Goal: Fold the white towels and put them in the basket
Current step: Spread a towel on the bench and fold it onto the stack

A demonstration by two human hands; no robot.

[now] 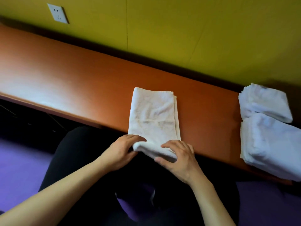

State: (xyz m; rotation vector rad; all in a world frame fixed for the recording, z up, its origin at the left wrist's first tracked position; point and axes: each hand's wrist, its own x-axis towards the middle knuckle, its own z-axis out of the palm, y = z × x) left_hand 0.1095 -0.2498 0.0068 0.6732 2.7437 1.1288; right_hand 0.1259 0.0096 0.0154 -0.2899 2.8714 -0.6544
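Towel point(153, 114): near end rolled up off surface point(65, 75), pinched between both sets of fingers (next fold, probably).
Left hand point(121, 150): fingers curled on roll's left end.
Right hand point(179, 156): gripping right end.

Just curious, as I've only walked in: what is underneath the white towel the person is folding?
The white terry towel lies on the long orange-brown wooden counter. Its near end, gripped by the left hand and right hand, overhangs the edge. Anything beneath the cloth is covered.

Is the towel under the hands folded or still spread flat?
Folded: the towel shows layered edges, and both hands grip its rolled near end.
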